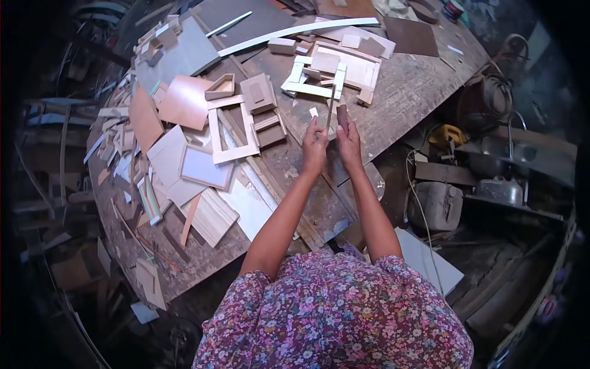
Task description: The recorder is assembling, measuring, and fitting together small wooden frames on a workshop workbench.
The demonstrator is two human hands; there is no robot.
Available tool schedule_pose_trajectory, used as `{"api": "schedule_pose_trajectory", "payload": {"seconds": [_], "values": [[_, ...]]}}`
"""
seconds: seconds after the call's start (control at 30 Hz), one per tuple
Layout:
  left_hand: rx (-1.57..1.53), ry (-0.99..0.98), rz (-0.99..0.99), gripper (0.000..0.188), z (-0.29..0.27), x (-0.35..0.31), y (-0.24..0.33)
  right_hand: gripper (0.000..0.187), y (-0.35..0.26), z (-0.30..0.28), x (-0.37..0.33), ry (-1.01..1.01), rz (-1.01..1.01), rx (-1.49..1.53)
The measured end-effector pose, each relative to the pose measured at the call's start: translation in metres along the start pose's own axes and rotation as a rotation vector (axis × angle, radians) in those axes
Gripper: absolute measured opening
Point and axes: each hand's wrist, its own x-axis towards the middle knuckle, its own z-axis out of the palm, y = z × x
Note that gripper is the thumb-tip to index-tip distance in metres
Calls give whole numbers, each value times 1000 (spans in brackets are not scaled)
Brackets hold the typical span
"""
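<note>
Both my hands are raised side by side over the front edge of the wooden workbench [405,111]. My left hand [315,147] is closed, its fingers bent around the lower part of a thin wooden strip [332,109] that stands nearly upright between the hands. A small white piece [313,112] shows at its fingertips; whether it is held or lies behind them, I cannot tell. In my right hand [349,142] is a short dark brown block [342,115], gripped between thumb and fingers. Beyond the hands lies a pale wooden frame [316,88].
To the left are another pale frame [214,132], small wooden boxes [258,92], a shiny pinkish panel [184,101] and heaped offcuts [120,138]. A long white strip [301,35] crosses the back. Beside the bench's right edge stand a grey jerrycan [437,206] and a loose cable [413,184].
</note>
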Motion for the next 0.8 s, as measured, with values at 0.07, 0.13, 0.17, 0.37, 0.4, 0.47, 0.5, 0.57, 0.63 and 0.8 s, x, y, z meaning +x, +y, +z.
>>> {"api": "schedule_pose_trajectory", "payload": {"seconds": [0.07, 0.13, 0.17, 0.37, 0.4, 0.47, 0.5, 0.57, 0.63, 0.8], "values": [[155, 26, 322, 31, -15, -13, -5, 28, -15, 10, -20, -26, -14, 111], [37, 64, 342, 15, 6, -5, 13, 27, -30, 2, 1, -84, -42, 117], [-51, 79, 305, 4, 2, -18, 21, 27, -32, 6, -7, -105, -13, 131], [-84, 191, 444, 3, -40, -49, 56, 30, -59, 53, -30, -272, -56, 268], [-98, 207, 445, 3, -48, -56, 61, 30, -65, 61, -36, -295, -70, 258], [-107, 234, 477, 2, -68, -68, 72, 31, -75, 81, -49, -337, -112, 263], [-122, 253, 476, 2, -76, -75, 79, 30, -78, 91, -54, -361, -112, 268], [-130, 282, 498, 3, -98, -87, 87, 28, -82, 110, -67, -391, -99, 262], [-205, 275, 512, 4, -119, -109, 99, 28, -91, 133, -88, -446, -80, 337], [-282, 335, 622, 4, -189, -173, 117, 28, -106, 190, -157, -556, -133, 472]]}}
